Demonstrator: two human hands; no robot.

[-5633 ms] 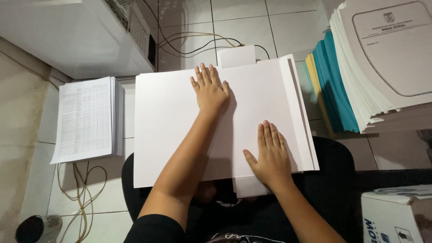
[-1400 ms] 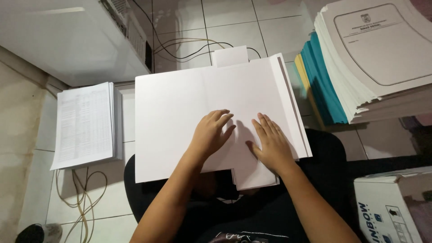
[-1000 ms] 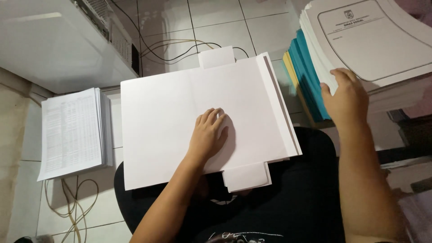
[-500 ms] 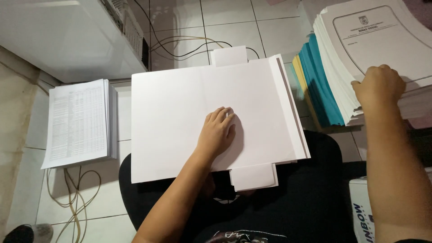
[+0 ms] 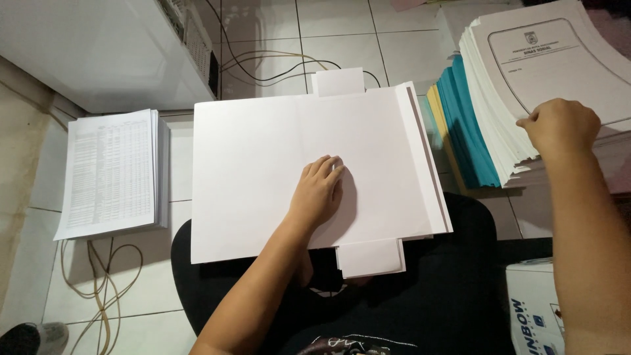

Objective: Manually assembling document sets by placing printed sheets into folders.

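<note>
White tiled floor (image 5: pixel 335 29) (cables trailing across it) carries a printed sheet stack (image 5: pixel 115 172) at left. The open white folder (image 5: pixel 315 174) lies across the lap, left hand (image 5: pixel 319 192) flat, fingers together. The right hand (image 5: pixel 559 126), earlier on the folder, now pinches the cover pile (image 5: pixel 545 72) at the right edge.

L hand (image 5: pixel 320 194) flat on white folder (image 5: pixel 263 171) on lap | R hand (image 5: pixel 559 126) gripping edge of white cover stack (image 5: pixel 526 85) | printed sheets (image 5: pixel 112 172) on floor at left
</note>
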